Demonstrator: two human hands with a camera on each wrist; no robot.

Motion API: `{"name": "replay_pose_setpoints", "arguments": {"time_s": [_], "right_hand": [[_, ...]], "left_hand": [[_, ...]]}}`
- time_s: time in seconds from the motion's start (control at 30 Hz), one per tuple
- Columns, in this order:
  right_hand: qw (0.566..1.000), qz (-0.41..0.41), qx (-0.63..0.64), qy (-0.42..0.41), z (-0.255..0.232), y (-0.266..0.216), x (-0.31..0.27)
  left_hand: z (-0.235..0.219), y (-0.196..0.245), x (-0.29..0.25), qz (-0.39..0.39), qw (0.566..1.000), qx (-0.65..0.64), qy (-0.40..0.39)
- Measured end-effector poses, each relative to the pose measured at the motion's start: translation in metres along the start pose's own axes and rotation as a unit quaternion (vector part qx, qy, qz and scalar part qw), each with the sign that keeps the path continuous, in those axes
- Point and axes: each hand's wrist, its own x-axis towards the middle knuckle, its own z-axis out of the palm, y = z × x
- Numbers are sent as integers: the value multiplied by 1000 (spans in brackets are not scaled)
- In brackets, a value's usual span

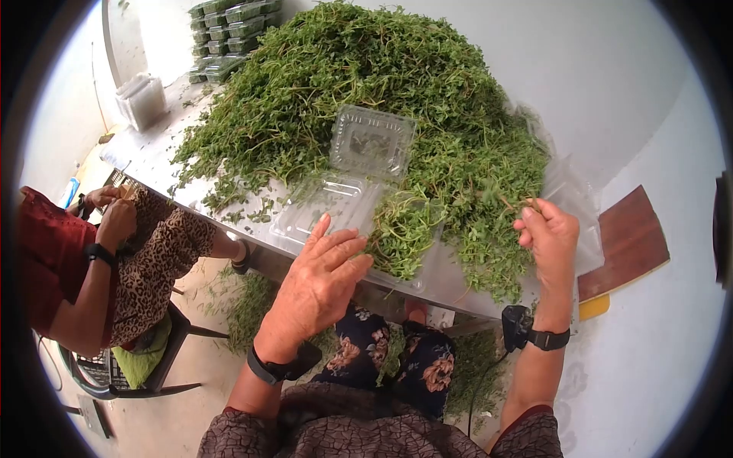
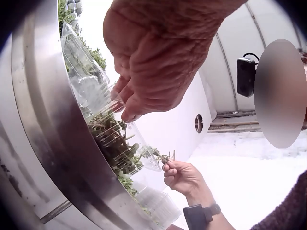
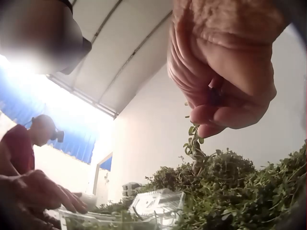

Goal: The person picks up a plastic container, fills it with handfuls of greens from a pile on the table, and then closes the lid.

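Note:
Over the left side of an open clear plastic clamshell box (image 1: pixel 418 285), my left hand (image 1: pixel 314 281) hovers with fingers spread and nearly straight, fingertips right at the greens (image 1: pixel 398 248) inside. The clamshell's lid (image 1: pixel 324 210) lies folded out flat to the left. My right hand (image 1: pixel 551 233), raised at the right of the heap, pinches a small leafy sprig (image 3: pixel 194 146) between thumb and fingers. Below that hand spreads a large heap of leafy green stems (image 1: pixel 366 57) on the metal table (image 1: pixel 172 172). Another clear plastic box (image 1: pixel 374 145) rests on the heap's front slope.
Filled boxes (image 1: pixel 225 34) are stacked at the back left, near a stack of clear containers (image 1: pixel 141 101). More clear plastic (image 1: pixel 573 206) stands at the right end. A seated person (image 1: pixel 65 267) works at the left. Loose greens (image 1: pixel 256 309) lie on the floor.

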Motion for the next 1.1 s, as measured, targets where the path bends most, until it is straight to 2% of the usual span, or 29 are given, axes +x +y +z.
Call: {"name": "replay_pose_setpoints", "arguments": {"time_s": [0.2,0.3,0.47,0.57,0.6,0.67,0.7,0.73,0.8,0.83,0.97,1.1], "right_hand": [[993,-19,98,-55,11,-15,-17],[991,-26,107,-81,27,-22,-29],[991,-22,102,-78,59,-29,-49],[993,-87,32,-68,83,-25,-60],[987,-144,-41,-64,91,-19,-61],[963,-239,-108,-57,105,-18,-68],[958,-228,-146,-92,106,-24,-71],[958,-229,-146,-93,107,-24,-71],[935,-273,-184,-129,107,-22,-72],[943,-246,-179,-133,106,-25,-73],[943,-271,-147,-123,100,-19,-67],[962,-225,-108,-114,94,-16,-69]], "left_hand": [[-2,-2,-3,-4,999,-30,28],[-3,-4,-6,-4,999,-37,35],[-2,-5,-10,-19,997,-58,50],[-1,-5,-12,-17,997,-58,56],[-1,-5,-12,-17,996,-58,59],[0,-5,-11,-16,996,-57,62],[0,-5,-11,-16,996,-58,66],[-1,-5,-11,-16,996,-58,69],[-2,-6,-12,-19,996,-57,71],[-2,-6,-12,-21,995,-57,74],[-2,-5,-12,-31,996,-53,71],[2,3,-7,-15,996,-67,62]]}}
